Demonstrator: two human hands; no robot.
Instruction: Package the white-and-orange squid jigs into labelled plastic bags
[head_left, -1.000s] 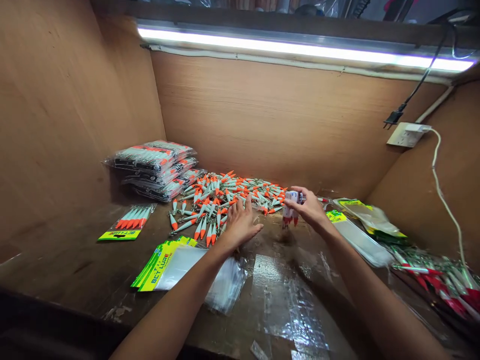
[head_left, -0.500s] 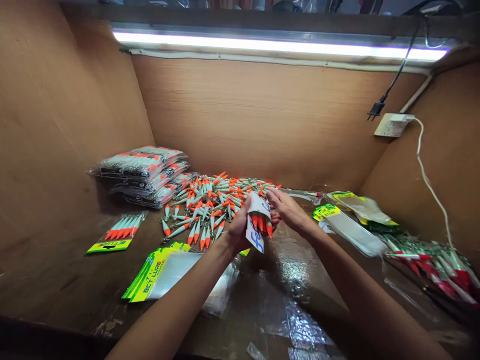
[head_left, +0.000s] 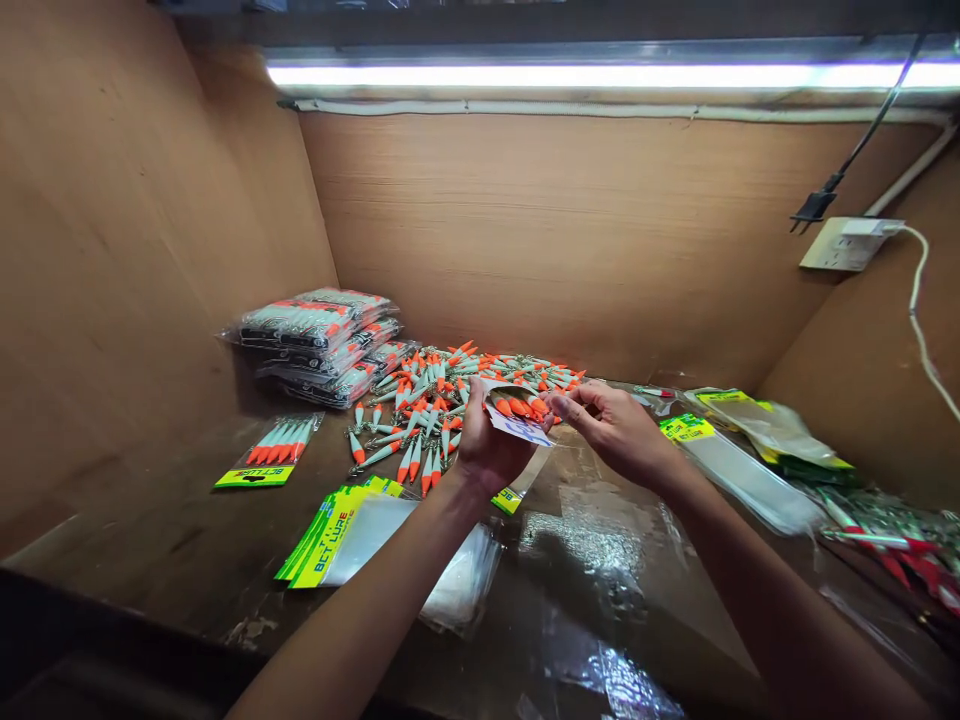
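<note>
My left hand (head_left: 489,440) is closed around a folded white card sleeve (head_left: 517,428) with blue handwriting on it. Several fishing lures (head_left: 527,407) lie inside the sleeve, their orange ends pointing toward me. Close by its right edge is my right hand (head_left: 604,420), thumb and fingers curled together; whatever they may pinch is hidden. Behind both hands spreads a loose pile of pale lures (head_left: 427,400) with orange tips. Partly beneath my left forearm lies a fan of clear bags with yellow-green headers (head_left: 330,540).
Bagged lures (head_left: 322,340) are stacked at the back left, with one packed bag (head_left: 274,450) in front. More header bags (head_left: 742,470) lie to the right, beside red-and-white lures (head_left: 892,550). A black plug (head_left: 814,207) hangs near the wall socket (head_left: 847,245).
The sleeve has tipped, so the lures' orange ends now face me more. My right hand has gone from stretched fingers to curled ones. The view has shifted left.
</note>
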